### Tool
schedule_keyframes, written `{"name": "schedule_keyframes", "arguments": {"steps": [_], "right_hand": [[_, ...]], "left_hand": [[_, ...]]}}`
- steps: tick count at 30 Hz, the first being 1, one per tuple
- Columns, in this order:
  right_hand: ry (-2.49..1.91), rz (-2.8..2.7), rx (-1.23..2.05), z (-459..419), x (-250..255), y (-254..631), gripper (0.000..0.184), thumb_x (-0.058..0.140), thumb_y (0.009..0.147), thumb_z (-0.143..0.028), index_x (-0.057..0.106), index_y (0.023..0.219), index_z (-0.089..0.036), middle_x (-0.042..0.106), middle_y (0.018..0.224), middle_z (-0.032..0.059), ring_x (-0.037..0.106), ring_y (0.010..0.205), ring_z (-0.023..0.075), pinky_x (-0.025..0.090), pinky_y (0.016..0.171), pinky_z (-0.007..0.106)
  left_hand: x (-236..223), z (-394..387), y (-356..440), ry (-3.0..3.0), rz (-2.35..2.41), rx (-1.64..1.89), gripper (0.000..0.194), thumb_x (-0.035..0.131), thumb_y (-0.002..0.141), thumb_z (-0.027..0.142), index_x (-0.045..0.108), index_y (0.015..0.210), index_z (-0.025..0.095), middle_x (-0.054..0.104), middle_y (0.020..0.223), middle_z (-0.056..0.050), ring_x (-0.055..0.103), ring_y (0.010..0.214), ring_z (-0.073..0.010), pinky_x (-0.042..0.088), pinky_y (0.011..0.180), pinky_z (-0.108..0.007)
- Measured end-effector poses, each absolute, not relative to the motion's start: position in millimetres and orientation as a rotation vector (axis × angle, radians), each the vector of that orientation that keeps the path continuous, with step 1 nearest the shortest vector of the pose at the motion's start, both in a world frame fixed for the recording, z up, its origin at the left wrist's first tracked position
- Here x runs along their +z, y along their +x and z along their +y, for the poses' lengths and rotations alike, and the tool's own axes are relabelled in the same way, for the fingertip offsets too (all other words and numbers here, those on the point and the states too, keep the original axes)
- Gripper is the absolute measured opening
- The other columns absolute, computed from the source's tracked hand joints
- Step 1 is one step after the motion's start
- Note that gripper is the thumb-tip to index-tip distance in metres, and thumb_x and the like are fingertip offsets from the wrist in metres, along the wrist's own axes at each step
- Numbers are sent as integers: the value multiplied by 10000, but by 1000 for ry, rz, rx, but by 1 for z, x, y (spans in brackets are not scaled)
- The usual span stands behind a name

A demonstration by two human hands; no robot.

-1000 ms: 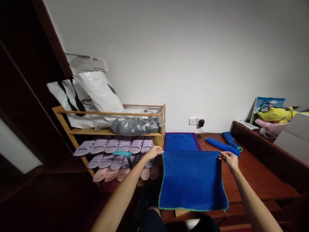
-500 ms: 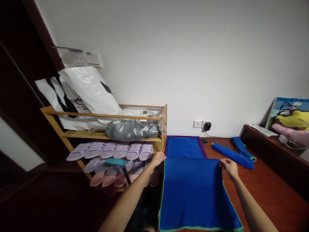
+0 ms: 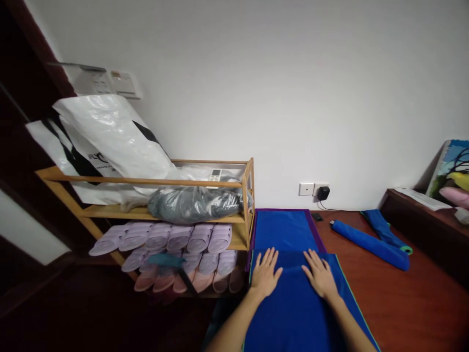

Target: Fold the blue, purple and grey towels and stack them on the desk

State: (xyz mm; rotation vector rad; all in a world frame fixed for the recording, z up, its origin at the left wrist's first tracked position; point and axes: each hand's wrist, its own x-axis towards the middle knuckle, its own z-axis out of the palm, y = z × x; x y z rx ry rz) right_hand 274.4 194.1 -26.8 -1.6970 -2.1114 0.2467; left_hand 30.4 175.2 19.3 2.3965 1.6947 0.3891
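Slippers are held on the lower tiers of a wooden rack, left of the hands. Green-edged blue cloth is pressed flat beneath open palms, nothing grasped; on top, white bags are carried.

Head-worn, the only camera looks forward and down over both hands from close by.
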Motion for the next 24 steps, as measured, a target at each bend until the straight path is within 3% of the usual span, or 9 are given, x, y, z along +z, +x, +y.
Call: {"name": "schedule_keyframes", "arguments": {"steps": [3, 8, 11, 14, 18, 24], "right_hand": [[-1986, -2015, 143, 196, -37, 333, 632, 250, 887, -575, 281, 1442, -273, 258, 1515, 45, 198, 1400, 215, 200, 1114, 490], [-2023, -1947, -124, 161, -28, 329, 698, 223, 881, -620, 292, 1439, -207, 235, 1520, 84, 183, 1404, 251, 179, 1105, 555], [-1786, -2120, -184, 112, -23, 282, 664, 299, 894, -584, 203, 1466, -261, 225, 1524, 55, 201, 1400, 236, 250, 1099, 501], [-1592, -2354, -77, 69, -21, 253, 629, 340, 910, -528, 135, 1469, -327, 238, 1519, 13, 245, 1386, 221, 332, 1068, 448], [-1545, -2384, -25, 45, -17, 255, 616, 343, 921, -499, 143, 1470, -306, 244, 1516, 35, 262, 1378, 226, 348, 1061, 429], [-1757, -2236, -86, 27, -21, 296, 664, 358, 894, -560, 138, 1469, -310, 237, 1518, 42, 231, 1389, 246, 286, 1087, 500]], "left_hand": [[25, 172, -7, 2381, 1841, 376, 540, 316, 940, 417, 278, 1454, 256, 250, 1523, -70, 201, 1401, -250, 220, 1116, -522], [35, 117, 10, 2542, 1977, 482, 624, 352, 888, 143, 170, 1479, 224, 226, 1532, -50, 201, 1403, -230, 218, 1119, -524], [16, 61, 38, 2585, 1990, 574, 696, 396, 873, 177, 76, 1491, 207, 226, 1530, -43, 234, 1393, -221, 311, 1089, -452], [-6, 21, 48, 2614, 1932, 589, 710, 448, 884, 308, 82, 1490, 242, 299, 1502, -33, 333, 1351, -237, 377, 1036, -431], [-4, 4, 41, 2607, 1855, 491, 645, 393, 930, 371, 82, 1484, 264, 287, 1510, -25, 329, 1352, -241, 330, 1063, -447], [6, -3, 35, 2539, 1886, 433, 623, 329, 955, 426, 54, 1484, 246, 247, 1526, -48, 255, 1383, -264, 263, 1093, -486]]}}
